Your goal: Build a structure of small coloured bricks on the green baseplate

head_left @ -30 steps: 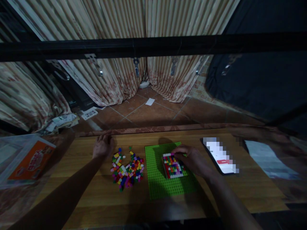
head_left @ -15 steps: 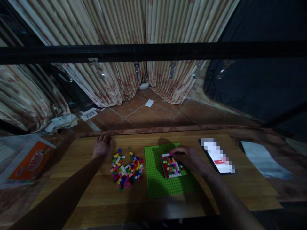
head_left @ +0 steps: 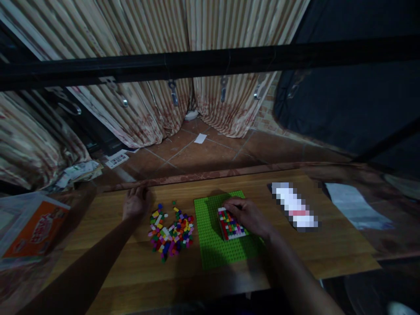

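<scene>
A green studded baseplate (head_left: 213, 249) lies on the wooden table (head_left: 321, 253). On it sits a square mosaic of small coloured bricks (head_left: 229, 226) with a white border. My right hand (head_left: 247, 214) rests over the mosaic's far right corner, fingers curled and pressed down on the bricks. My left hand (head_left: 133, 203) lies flat and open on the table, just left of a loose pile of several small coloured bricks (head_left: 170, 232).
A phone (head_left: 293, 205) lies right of the baseplate, a sheet of paper (head_left: 356, 205) farther right. An orange box (head_left: 36, 225) sits at the far left. A black bar (head_left: 210, 61) crosses overhead; curtains and tiled floor lie beyond the table's far edge.
My right hand has slid slightly left over the mosaic's top corner. The view has shifted a little to the right and down. My left hand has stayed put.
</scene>
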{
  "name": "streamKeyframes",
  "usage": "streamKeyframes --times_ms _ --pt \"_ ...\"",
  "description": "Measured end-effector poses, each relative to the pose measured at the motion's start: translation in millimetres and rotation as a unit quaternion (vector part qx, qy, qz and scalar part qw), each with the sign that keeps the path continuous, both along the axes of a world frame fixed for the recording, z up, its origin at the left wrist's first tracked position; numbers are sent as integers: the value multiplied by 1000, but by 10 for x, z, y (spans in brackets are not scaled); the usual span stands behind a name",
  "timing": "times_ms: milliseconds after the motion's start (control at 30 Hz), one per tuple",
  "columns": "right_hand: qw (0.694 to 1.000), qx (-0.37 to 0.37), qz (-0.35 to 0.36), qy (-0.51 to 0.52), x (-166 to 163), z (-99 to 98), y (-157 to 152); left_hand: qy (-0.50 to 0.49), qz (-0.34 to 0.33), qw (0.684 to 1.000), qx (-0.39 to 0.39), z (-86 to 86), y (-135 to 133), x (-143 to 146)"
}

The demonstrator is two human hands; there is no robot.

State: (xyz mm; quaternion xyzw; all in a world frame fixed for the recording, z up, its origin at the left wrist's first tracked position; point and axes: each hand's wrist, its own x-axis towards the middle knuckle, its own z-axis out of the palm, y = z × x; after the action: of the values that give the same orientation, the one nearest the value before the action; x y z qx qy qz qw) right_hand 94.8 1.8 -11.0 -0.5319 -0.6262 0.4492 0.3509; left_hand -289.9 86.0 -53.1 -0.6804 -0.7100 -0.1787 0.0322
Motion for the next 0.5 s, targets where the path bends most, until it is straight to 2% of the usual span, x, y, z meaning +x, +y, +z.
streamKeyframes --times_ms 233,500 --pt "993 -88 -34 65 -41 -61 -28 10 -5 1000 9 0 0 10" --pt "995 -65 -18 68 -1 -114 -27 -4 4 1000 5 11 0 15"
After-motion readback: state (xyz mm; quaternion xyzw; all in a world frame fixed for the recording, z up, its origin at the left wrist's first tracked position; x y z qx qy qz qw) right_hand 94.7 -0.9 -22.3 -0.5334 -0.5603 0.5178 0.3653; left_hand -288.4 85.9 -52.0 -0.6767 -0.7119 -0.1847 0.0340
